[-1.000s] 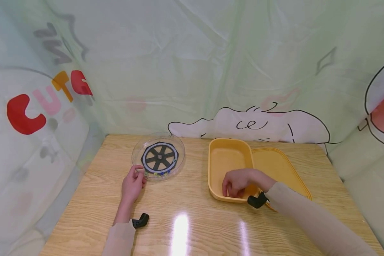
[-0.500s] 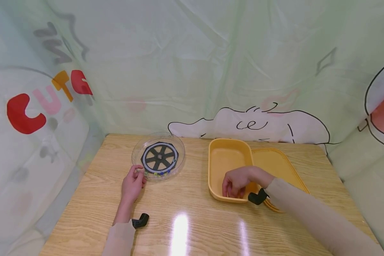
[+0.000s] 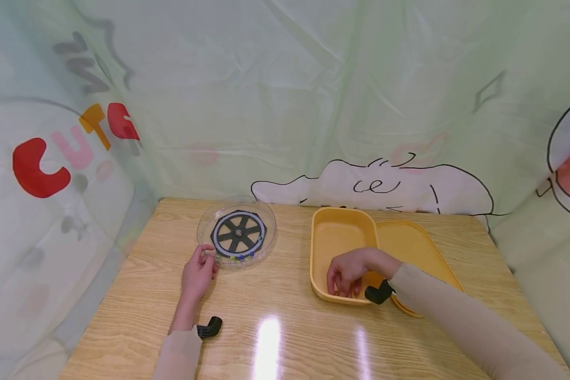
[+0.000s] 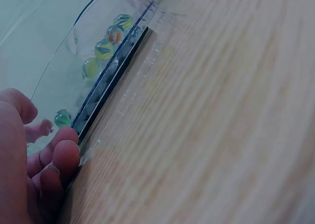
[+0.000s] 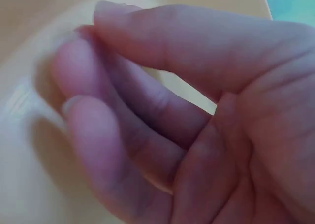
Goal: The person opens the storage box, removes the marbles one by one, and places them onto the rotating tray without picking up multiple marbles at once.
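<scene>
A clear round dish (image 3: 266, 211) stands at the back left, over a black wheel shape with a pale ring. Several glass marbles (image 4: 104, 49) in green, yellow, blue and orange swirls lie along its near side. At the dish's near-left edge my left hand (image 3: 198, 274) pinches the rim, its thumb above and bent fingers below. My right hand (image 3: 353, 268) reaches down into the near end of a yellow plastic box (image 3: 319, 232). Its fingers are curled, with the thumb tip close to the index fingertip (image 5: 74, 61); I cannot tell whether something small sits between them.
A flat yellow lid (image 3: 408, 245) lies to the right of the box, partly under the right forearm. The wooden table (image 3: 266, 295) ends at a printed cloth (image 3: 247, 105) hanging behind it and along both sides. Black wrist devices (image 3: 210, 328) are strapped to both wrists.
My right hand stays low in the yellow box, its fingers shifting slightly leftward. The left hand keeps its grip on the dish rim.
</scene>
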`<state>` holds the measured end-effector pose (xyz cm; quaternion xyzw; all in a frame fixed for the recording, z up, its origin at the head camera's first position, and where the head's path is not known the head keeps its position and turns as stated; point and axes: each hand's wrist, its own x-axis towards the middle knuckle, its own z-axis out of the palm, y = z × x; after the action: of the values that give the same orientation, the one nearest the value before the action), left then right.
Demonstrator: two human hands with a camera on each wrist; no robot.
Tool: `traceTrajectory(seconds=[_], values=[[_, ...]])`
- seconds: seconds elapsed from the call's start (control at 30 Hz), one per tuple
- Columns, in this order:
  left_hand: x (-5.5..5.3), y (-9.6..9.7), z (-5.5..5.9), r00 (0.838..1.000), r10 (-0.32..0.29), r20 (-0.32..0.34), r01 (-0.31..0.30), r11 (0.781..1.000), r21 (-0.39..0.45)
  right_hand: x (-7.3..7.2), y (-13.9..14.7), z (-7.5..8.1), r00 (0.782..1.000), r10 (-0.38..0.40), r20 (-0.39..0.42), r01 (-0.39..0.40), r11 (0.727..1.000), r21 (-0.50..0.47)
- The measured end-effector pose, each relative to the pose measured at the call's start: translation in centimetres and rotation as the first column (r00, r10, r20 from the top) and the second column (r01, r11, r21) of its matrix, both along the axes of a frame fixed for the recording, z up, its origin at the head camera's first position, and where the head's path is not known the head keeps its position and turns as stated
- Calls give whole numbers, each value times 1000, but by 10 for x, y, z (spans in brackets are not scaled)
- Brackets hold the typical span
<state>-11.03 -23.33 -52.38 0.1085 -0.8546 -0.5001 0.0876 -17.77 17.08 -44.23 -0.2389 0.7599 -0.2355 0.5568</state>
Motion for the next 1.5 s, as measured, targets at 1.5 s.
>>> traceTrajectory(seconds=[1.5], values=[[0, 0, 1, 1000, -9, 9, 9, 1000, 2, -7, 13, 35, 920, -172, -352, 51, 943, -329]])
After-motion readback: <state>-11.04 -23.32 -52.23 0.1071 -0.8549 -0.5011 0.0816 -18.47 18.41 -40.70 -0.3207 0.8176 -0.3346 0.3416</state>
